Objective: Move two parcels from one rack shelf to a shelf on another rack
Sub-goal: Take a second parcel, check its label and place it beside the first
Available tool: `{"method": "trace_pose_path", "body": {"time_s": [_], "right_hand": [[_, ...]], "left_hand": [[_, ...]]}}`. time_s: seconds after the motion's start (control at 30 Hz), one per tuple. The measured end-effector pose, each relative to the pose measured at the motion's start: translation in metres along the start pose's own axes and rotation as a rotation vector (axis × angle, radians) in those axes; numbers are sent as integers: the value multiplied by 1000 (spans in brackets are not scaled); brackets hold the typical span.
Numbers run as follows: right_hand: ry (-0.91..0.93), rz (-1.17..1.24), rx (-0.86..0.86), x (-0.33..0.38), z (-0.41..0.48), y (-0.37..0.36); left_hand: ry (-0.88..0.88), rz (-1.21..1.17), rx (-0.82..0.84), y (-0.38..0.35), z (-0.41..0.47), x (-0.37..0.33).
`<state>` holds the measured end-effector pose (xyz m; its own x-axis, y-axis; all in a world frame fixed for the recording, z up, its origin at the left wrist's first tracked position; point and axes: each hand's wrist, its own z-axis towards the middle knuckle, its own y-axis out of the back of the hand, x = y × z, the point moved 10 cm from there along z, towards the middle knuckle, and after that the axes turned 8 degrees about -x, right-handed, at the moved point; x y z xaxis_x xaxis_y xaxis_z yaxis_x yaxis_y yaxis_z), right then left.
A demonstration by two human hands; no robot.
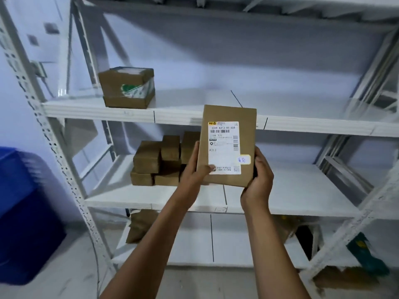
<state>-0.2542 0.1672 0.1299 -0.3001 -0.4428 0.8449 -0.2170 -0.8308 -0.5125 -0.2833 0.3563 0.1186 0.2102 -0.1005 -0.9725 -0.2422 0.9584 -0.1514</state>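
Note:
A flat brown cardboard parcel (228,117) with a white shipping label is held upright in front of a white metal rack (64,160). My left hand (195,169) grips its lower left edge, thumb on the label. My right hand (260,180) grips its lower right edge. The parcel's top reaches the front lip of the upper shelf (177,117); its bottom hangs above the middle shelf (291,190). A second parcel (128,89), a brown box with green and white tape, stands at the left of the upper shelf.
Several small brown boxes (155,162) are stacked at the left of the middle shelf, behind my left hand. The bottom shelf holds a brown parcel (140,227) and dark items at the right. A blue bin (23,212) stands on the floor left of the rack.

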Motion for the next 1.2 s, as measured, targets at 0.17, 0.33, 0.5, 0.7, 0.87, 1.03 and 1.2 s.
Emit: {"method": "trace_pose_path", "body": {"time_s": [0.17, 0.33, 0.5, 0.7, 0.87, 1.03, 1.2], "right_hand": [[-44, -50, 91, 4, 9, -26], [-40, -55, 200, 14, 34, -52], [-23, -44, 261, 34, 72, -67], [13, -88, 292, 63, 133, -94], [22, -146, 315, 66, 177, -110], [-10, -149, 312, 67, 219, -121], [-58, -167, 349, 45, 243, -132]], "left_hand": [[38, -10, -48, 13, 15, 1], [-57, -23, -35, -1, 37, -30], [-93, 2, -15, -32, 67, -60], [-199, 19, -5, -67, 125, -96], [-190, -25, -30, -83, 170, -103], [-149, -29, -49, -96, 205, -107], [2, 5, -70, -90, 234, -85]]}}
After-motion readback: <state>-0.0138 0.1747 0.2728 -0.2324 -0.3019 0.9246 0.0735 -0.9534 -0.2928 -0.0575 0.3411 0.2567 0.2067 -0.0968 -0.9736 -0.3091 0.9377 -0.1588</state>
